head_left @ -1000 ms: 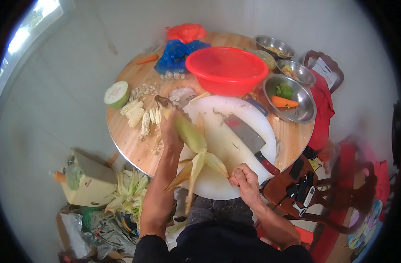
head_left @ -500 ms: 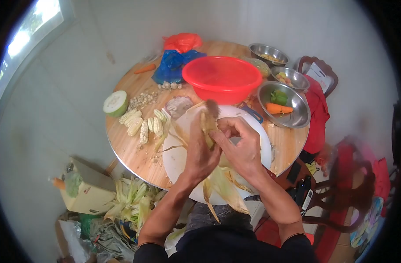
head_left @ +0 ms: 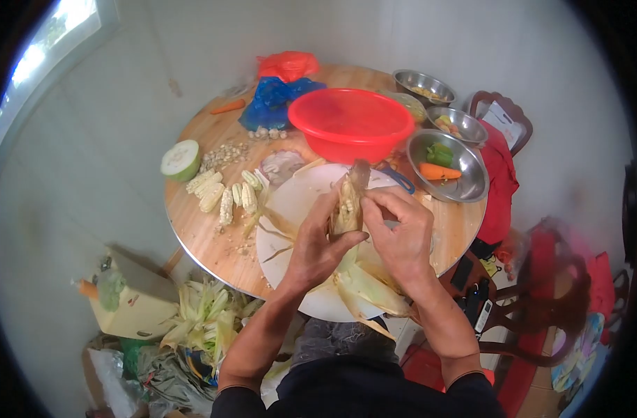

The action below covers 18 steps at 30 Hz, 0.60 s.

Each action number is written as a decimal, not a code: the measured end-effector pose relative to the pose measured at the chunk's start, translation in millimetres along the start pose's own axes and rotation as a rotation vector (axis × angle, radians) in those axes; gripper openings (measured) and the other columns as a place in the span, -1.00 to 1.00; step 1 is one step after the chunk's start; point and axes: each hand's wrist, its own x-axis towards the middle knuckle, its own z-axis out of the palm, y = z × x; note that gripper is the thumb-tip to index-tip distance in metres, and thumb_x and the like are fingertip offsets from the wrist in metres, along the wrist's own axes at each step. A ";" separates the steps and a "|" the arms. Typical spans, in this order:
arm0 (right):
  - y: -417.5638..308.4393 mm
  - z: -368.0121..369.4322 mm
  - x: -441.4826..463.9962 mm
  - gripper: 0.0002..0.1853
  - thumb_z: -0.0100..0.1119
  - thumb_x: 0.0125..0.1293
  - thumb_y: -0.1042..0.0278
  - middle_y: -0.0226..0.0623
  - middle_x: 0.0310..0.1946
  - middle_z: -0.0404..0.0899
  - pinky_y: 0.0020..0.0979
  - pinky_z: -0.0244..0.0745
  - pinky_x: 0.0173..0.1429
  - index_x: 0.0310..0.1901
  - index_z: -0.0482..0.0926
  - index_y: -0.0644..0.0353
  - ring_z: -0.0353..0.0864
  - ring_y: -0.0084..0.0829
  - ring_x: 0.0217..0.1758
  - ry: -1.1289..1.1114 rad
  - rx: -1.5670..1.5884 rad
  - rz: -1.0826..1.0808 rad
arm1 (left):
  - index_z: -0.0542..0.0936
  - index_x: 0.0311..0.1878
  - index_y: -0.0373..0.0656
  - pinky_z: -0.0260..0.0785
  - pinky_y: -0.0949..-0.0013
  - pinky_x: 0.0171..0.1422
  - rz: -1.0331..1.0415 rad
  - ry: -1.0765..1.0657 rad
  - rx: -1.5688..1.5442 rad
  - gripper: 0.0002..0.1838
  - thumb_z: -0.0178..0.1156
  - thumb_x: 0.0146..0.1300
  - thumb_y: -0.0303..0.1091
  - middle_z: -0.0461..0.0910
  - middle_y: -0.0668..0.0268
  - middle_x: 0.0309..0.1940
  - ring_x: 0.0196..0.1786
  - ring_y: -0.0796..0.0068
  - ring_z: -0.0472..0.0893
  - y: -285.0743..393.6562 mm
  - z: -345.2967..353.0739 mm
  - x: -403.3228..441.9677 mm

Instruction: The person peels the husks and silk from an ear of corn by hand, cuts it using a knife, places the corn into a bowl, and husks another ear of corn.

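Note:
An ear of corn (head_left: 348, 209) is held upright over the white cutting board (head_left: 280, 254), its brown silk at the top and some pale kernels showing. Wrapped round its left side is my left hand (head_left: 317, 240). My right hand (head_left: 404, 233) pinches at the husk on the ear's upper right side. Peeled husk leaves (head_left: 367, 289) hang below both hands. Left of the board lie several short corn pieces (head_left: 226, 207) and husk strips. The knife seen earlier is hidden behind my right hand and arm.
A red basin (head_left: 352, 125) stands behind the board. Right of it are metal bowls, one with a carrot and green pepper (head_left: 440, 155). A cut gourd (head_left: 181, 159), garlic (head_left: 266, 133) and a blue bag (head_left: 273, 101) lie left and back. Husks (head_left: 210, 317) are piled below the table.
My right hand left the hanging husk leaves and came up to the top of the ear. My left hand turned the ear upright, and more kernels now show.

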 end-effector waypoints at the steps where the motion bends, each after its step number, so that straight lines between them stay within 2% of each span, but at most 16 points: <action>1: -3.7 1.1 -0.8 -0.85 0.37 0.24 0.48 -0.17 -0.31 0.71 -0.36 0.63 -0.19 -0.17 0.73 0.31 0.75 -0.31 -0.32 0.014 -0.016 0.012 | 0.27 0.57 -0.26 0.35 0.23 0.43 0.005 0.031 0.059 -0.06 0.47 0.11 -0.62 0.49 0.13 0.22 0.32 0.26 0.50 1.4 1.2 0.7; 5: -7.6 -1.1 -0.3 -0.89 0.38 0.23 0.47 -0.17 -0.33 0.71 -0.36 0.65 -0.19 -0.24 0.72 0.29 0.76 -0.31 -0.32 0.004 -0.101 0.070 | 0.35 0.55 -0.19 0.41 0.27 0.36 0.033 0.097 0.214 -0.04 0.55 0.03 -0.58 0.54 0.17 0.14 0.23 0.29 0.56 9.7 7.8 0.4; 9: 0.6 -0.7 -1.1 -0.91 0.37 0.22 0.48 -0.17 -0.35 0.70 -0.38 0.66 -0.20 -0.26 0.70 0.29 0.74 -0.32 -0.37 0.021 -0.047 0.096 | 0.36 0.54 -0.18 0.42 0.28 0.35 0.007 0.132 0.222 -0.02 0.58 -0.01 -0.55 0.54 0.16 0.13 0.21 0.28 0.57 7.3 13.1 0.5; 12: 3.4 -0.6 -1.9 -0.92 0.34 0.25 0.51 -0.24 -0.38 0.71 -0.43 0.66 -0.20 -0.25 0.71 0.29 0.72 -0.43 -0.40 0.035 0.033 0.148 | 0.37 0.51 -0.23 0.42 0.29 0.34 -0.019 0.125 0.212 -0.04 0.60 -0.01 -0.50 0.54 0.17 0.15 0.23 0.33 0.56 -1.1 12.7 1.2; 14: 6.1 0.2 -3.2 -0.93 0.31 0.28 0.53 -0.32 -0.41 0.71 -0.47 0.63 -0.21 -0.27 0.69 0.34 0.70 -0.54 -0.37 0.060 0.173 0.302 | 0.39 0.45 -0.30 0.42 0.32 0.34 -0.033 0.097 0.040 -0.12 0.59 0.04 -0.49 0.55 0.22 0.17 0.22 0.41 0.55 -14.3 11.8 1.1; 15: 10.7 0.9 -4.1 -0.93 0.31 0.28 0.53 -0.32 -0.41 0.71 -0.47 0.63 -0.21 -0.27 0.69 0.34 0.70 -0.54 -0.37 0.061 0.172 0.302 | 0.39 0.45 -0.30 0.42 0.32 0.34 -0.033 0.095 0.039 -0.12 0.59 0.04 -0.49 0.55 0.22 0.17 0.22 0.41 0.55 -14.0 12.2 1.7; 17: 24.6 2.3 -6.0 -0.91 0.27 0.33 0.51 -0.38 -0.44 0.68 -0.52 0.60 -0.21 -0.27 0.69 0.36 0.66 -0.61 -0.37 0.103 0.425 0.482 | 0.39 0.41 -0.33 0.42 0.35 0.34 -0.128 0.061 -0.273 -0.19 0.57 0.12 -0.48 0.56 0.27 0.16 0.21 0.48 0.55 -12.8 12.8 3.3; 18: 29.3 3.0 -6.6 -0.91 0.27 0.33 0.51 -0.38 -0.44 0.68 -0.52 0.60 -0.21 -0.27 0.69 0.36 0.66 -0.61 -0.37 0.104 0.425 0.481 | 0.39 0.41 -0.33 0.42 0.35 0.34 -0.127 0.059 -0.273 -0.19 0.57 0.12 -0.48 0.56 0.27 0.16 0.21 0.48 0.55 -13.7 12.6 3.6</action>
